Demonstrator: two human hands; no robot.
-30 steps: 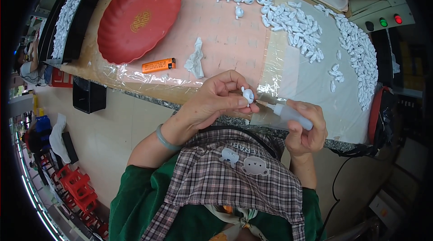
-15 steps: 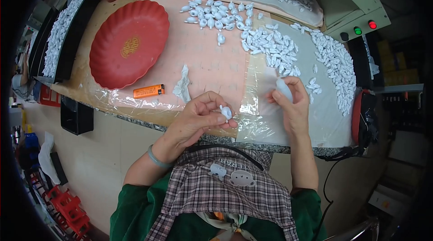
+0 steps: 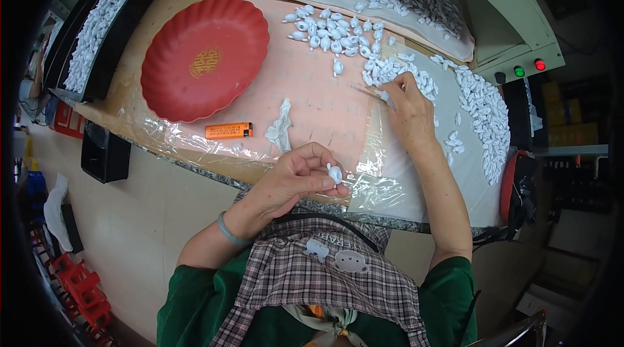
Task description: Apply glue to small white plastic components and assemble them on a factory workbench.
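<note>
My left hand [image 3: 302, 175] is closed near the table's front edge. Between its thumb and fingers sits a small white molded piece [image 3: 335, 173] with a dark oval spot. Farther forward and to the right, my right hand [image 3: 409, 110] is closed on a slim white thing with a thin tip [image 3: 382, 94], mostly hidden by the fingers. The tip points left over the pink sheet [image 3: 312, 100]. Just beyond that hand lies a pile of white pieces [image 3: 390, 69]. Another group of rounder white pieces [image 3: 335, 32] rests farther back, one set apart from it.
A red scalloped tray [image 3: 175, 80] stands at the left, with an orange lighter [image 3: 227, 130] and crumpled tissue [image 3: 280, 127] nearer me. A black bin of white pieces [image 3: 110, 28] is far left. More pieces [image 3: 484, 119] lie right, below a metal housing [image 3: 520, 15] with lit buttons.
My right hand has moved forward and slightly left to the edge of the pile; the pale, bottle-like thing seen in it before is now mostly covered. My left hand has barely moved.
</note>
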